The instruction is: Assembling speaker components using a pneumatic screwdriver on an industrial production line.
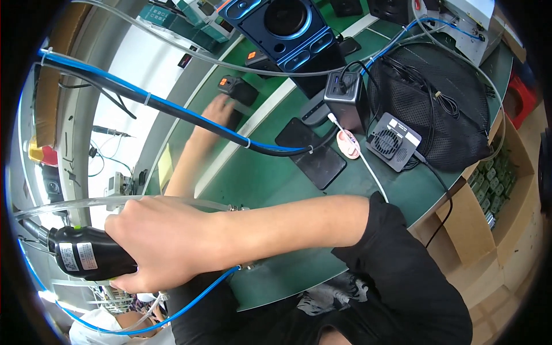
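My right forearm crosses the view from the right, and my right hand [164,244] is wrapped round a black electric screwdriver [95,253] with two white labels and a cable at its end. The tool's working end is hidden behind the hand. Beyond it, my left hand [217,110] reaches over the green bench; motion smears its fingers. They are right by a small black block-shaped device [238,89] with orange marks, but whether they touch it is unclear. A second similar device [260,60] stands farther back.
Blue and black cables [190,112] and a clear hose cross above the bench [241,187]. A blue-fronted speaker [287,31], a grey charger tower [346,100], a dark phone-like slab [313,155], a small fan unit [394,141] and a black mesh bag [443,103] stand about. A carton [468,230] is at right.
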The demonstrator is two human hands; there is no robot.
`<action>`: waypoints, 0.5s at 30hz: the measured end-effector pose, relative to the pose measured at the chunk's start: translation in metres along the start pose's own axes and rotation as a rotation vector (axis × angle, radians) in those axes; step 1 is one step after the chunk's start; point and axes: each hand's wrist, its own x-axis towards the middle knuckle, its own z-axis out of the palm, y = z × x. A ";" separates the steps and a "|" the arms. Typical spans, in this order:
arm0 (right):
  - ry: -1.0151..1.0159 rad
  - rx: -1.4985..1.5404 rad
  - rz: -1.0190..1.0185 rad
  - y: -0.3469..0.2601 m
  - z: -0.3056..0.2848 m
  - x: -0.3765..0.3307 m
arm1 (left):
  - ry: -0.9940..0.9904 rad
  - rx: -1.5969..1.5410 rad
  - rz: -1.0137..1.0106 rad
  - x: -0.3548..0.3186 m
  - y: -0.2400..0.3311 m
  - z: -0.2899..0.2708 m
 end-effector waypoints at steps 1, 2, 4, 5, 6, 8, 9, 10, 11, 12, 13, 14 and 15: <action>-0.006 0.001 -0.006 -0.001 0.002 0.000 | -0.036 0.184 0.173 -0.002 0.003 -0.001; -0.006 0.014 -0.013 -0.002 0.003 0.001 | 0.060 0.310 0.187 -0.002 -0.004 0.027; -0.009 0.024 -0.017 -0.001 0.003 -0.001 | -0.008 0.449 0.252 0.005 0.003 0.039; -0.014 0.024 -0.009 -0.001 0.003 -0.001 | 0.005 0.508 0.306 0.008 0.005 0.042; -0.016 0.023 0.001 -0.001 0.003 -0.001 | 0.009 0.508 0.302 0.011 0.006 0.044; -0.012 0.017 -0.008 -0.001 0.003 -0.002 | -0.024 0.602 0.288 0.016 0.006 0.046; -0.010 0.020 -0.015 -0.002 0.004 -0.002 | -0.024 0.601 0.278 0.017 0.007 0.045; -0.020 0.021 -0.016 -0.003 0.005 -0.003 | -0.057 0.596 0.278 0.019 0.007 0.043; -0.002 0.021 -0.008 -0.003 0.005 -0.003 | -0.090 0.589 0.276 0.019 0.005 0.041; 0.015 0.020 0.000 -0.004 0.005 -0.004 | -0.067 0.550 0.255 0.020 0.002 0.041; 0.002 0.022 -0.001 -0.003 0.004 -0.003 | -0.100 0.433 0.177 0.019 0.002 0.029; 0.016 -0.020 0.003 -0.001 0.003 -0.003 | -0.067 0.308 0.112 0.013 -0.002 0.015; 0.031 -0.062 0.009 0.000 0.002 -0.003 | -0.033 0.180 0.048 0.006 0.004 -0.012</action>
